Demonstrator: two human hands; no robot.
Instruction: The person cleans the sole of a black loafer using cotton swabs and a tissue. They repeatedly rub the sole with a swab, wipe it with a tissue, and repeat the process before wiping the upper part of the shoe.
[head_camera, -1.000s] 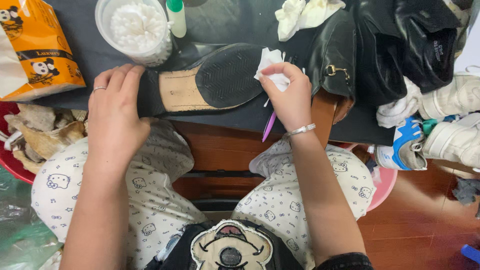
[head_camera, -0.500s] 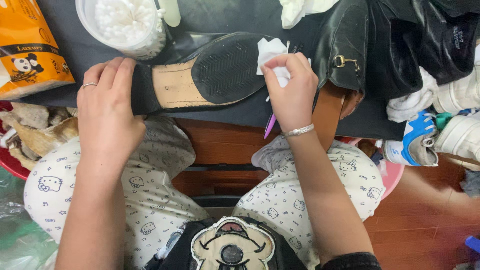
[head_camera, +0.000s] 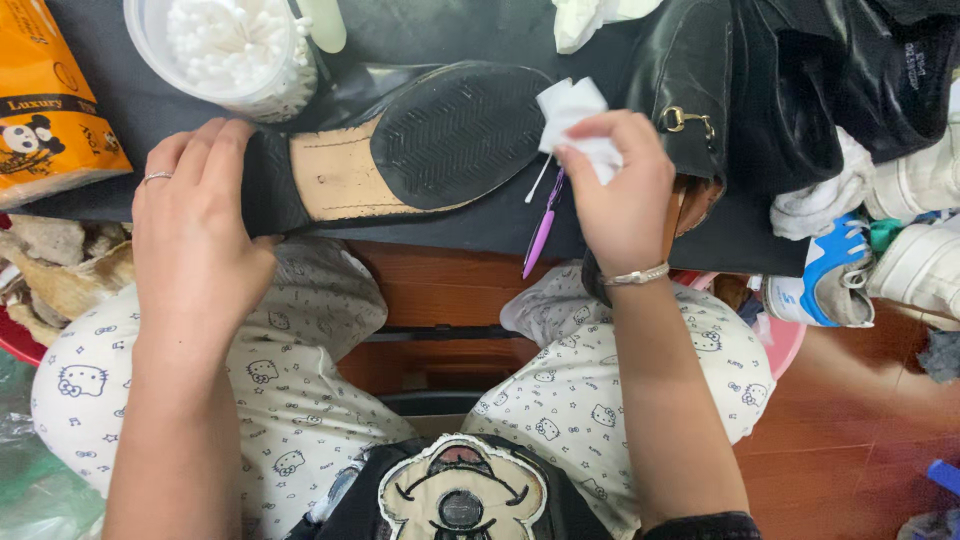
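The black shoe (head_camera: 420, 150) lies sole-up on the dark desk (head_camera: 470, 30), showing a ribbed black rubber forepart and a tan leather waist. The left hand (head_camera: 195, 235) lies flat over the heel end, fingers extended, its grip pressing rather than closing; the right hand (head_camera: 620, 190), at the toe end, has its grip pinched on a white wipe (head_camera: 570, 105) and a purple-handled tool (head_camera: 540, 235). 1 tub of cotton swabs (head_camera: 225, 45) stands just beyond the shoe.
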